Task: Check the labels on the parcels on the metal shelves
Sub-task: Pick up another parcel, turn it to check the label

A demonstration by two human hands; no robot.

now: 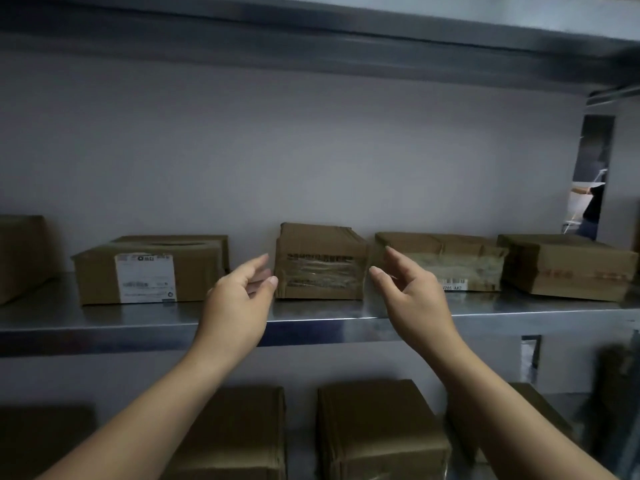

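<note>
A small brown parcel (320,261) sits in the middle of the metal shelf (104,322). The left hand (235,296) is at its 9 o'clock and the right hand (414,296) at its 3 o'clock. The fingers (258,262) of both hands are loose and open, holding nothing, just beside the parcel.

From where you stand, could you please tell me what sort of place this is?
Probably a parcel storeroom or depot: taped cardboard parcels line a metal shelf, one bearing a white shipping label, with more boxes below.
</note>
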